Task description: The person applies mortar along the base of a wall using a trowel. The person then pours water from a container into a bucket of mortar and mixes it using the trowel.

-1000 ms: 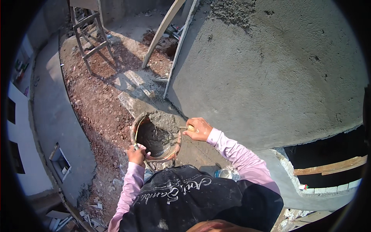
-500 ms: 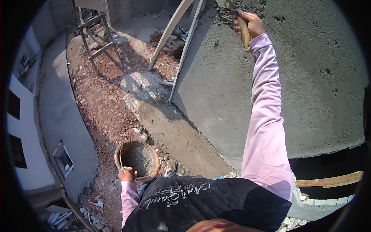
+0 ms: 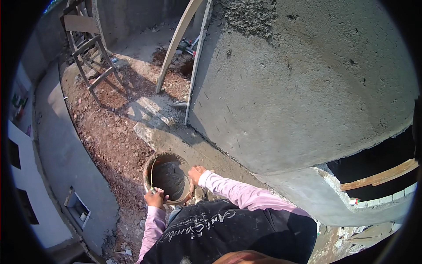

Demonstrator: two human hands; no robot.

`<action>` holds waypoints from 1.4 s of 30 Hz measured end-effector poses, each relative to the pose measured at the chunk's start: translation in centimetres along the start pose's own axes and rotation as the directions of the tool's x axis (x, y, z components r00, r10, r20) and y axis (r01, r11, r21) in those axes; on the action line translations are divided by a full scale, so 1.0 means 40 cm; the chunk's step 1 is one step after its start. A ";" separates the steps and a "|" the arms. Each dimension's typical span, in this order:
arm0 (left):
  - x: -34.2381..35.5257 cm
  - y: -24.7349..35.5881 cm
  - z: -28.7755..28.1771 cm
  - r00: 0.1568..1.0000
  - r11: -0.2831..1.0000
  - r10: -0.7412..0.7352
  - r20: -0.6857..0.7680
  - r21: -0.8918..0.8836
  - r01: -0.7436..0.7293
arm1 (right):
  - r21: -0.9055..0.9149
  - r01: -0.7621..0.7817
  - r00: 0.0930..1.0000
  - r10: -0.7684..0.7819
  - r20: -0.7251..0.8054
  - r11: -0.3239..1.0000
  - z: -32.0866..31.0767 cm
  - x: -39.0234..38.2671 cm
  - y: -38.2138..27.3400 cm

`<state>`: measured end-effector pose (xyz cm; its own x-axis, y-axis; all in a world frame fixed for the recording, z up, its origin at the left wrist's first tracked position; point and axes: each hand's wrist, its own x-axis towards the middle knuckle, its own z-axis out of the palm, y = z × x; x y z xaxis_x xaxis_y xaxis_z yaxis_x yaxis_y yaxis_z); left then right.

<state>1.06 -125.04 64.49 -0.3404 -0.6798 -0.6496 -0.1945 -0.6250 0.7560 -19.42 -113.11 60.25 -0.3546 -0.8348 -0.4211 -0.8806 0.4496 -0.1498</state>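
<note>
My left hand point(image 3: 156, 198) is closed on the near left rim of a round bucket point(image 3: 148, 172), by its thin handle. Wet grey mortar point(image 3: 173, 176) lies inside. At the bucket's right rim is my right hand point(image 3: 196, 173), its fingers curled. The wooden-handled trowel it held half a second ago is mostly hidden now, its blade hard to tell from the mortar. Ahead and to the right, a grey plastered wall point(image 3: 285, 97) carries a rough, darker patch of fresh mortar point(image 3: 250, 20) near the top of the view.
Reddish rubble ground point(image 3: 105, 127) lies left of the bucket, with a wooden trestle point(image 3: 94, 57) farther back. A leaning timber point(image 3: 178, 44) stands beside the wall's edge. A dark opening with a wooden board point(image 3: 380, 176) is at the right. Low grey wall point(image 3: 57, 132) runs along the left.
My right hand has come down from the upper wall to the bucket's right rim. The bucket, still in my left hand, sits slightly farther right in view. A rough mortar patch shows where the hand was.
</note>
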 end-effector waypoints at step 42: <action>-0.101 -0.160 0.063 1.000 0.990 0.002 0.029 -0.141 0.002 | 0.056 0.055 0.997 -0.057 0.043 0.997 0.057 -0.174 0.114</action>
<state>1.37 -117.32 62.47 -0.3670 -0.6696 -0.6457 -0.0640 -0.6743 0.7357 -20.27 -104.53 60.47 -0.2897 -0.8447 -0.4501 -0.8799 0.4201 -0.2221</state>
